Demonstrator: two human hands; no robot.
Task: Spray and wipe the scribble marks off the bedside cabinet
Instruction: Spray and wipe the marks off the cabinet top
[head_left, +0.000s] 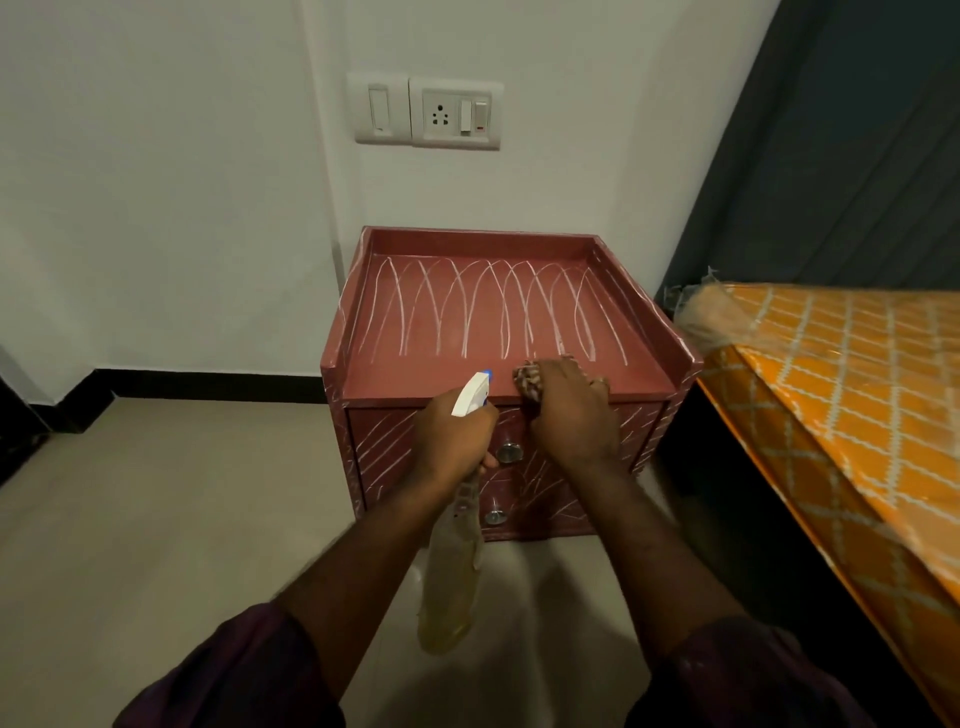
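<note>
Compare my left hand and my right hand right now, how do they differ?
The left hand grips a spray bottle by its neck; the right hand holds a patterned cloth. The left hand sits lower, in front of the drawers; the right hand rests on the front edge of the cabinet top. Both hold a cleaning tool at the cabinet's front.

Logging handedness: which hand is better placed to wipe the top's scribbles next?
Right hand: it grips the cloth at the front of the cabinet, near the scribbles; the left hand holds the spray bottle.
</note>
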